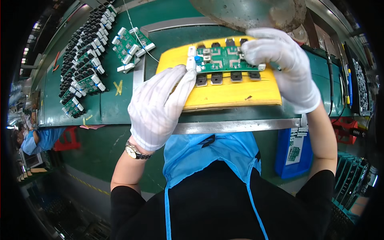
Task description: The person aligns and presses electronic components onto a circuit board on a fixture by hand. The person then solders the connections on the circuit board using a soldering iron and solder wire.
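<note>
A green circuit board [224, 58] lies across a yellow, tape-wrapped block [232, 96]. Black flat components [217, 78] stick out along its long edges, and white connectors [191, 51] sit at its left end. My left hand [158, 102], in a white striped glove, rests on the block; its thumb and fingers close on the board's left end. Over the right end of the board is my right hand [280, 60], gloved too. Its fingers are curled together with the tips on the board's top face; whatever they pinch is hidden.
Rows of boards with black cylindrical parts [86, 60] stand on the green bench at left. Two more boards [130, 46] lie nearer the block. A round metal dish [256, 12] overhangs the back. A blue bin [282, 160] sits below the metal bench edge [240, 125].
</note>
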{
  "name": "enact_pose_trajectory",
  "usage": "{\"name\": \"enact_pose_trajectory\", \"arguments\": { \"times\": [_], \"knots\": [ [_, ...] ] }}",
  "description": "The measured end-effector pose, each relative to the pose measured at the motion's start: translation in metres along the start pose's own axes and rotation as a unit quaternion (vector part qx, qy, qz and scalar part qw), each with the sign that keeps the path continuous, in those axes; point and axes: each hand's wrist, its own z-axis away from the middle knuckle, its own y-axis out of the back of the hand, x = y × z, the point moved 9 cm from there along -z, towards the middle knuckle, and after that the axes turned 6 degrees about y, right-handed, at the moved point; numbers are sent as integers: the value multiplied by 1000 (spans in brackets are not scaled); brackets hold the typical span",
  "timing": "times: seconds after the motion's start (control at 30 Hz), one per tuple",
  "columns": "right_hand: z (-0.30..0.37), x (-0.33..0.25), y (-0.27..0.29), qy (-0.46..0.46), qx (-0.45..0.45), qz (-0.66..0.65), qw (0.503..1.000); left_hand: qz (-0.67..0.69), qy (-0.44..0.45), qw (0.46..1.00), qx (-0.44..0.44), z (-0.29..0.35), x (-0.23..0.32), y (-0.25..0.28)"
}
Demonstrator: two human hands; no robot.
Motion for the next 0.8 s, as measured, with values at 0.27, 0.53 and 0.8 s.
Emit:
{"name": "enact_pose_trajectory", "arguments": {
  "times": [0.27, 0.53, 0.8],
  "knots": [
    [69, -5, -39, -15, -96, 111, 989, 21, 42, 981, -190, 16, 10, -52],
    [78, 8, -22, -188, -18, 42, 981, 124, 75, 981, -130, -23, -14, -40],
    [67, 9, -51, -207, -113, 12, 972, 123, 21, 966, -225, -36, -15, -91]
  ]
}}
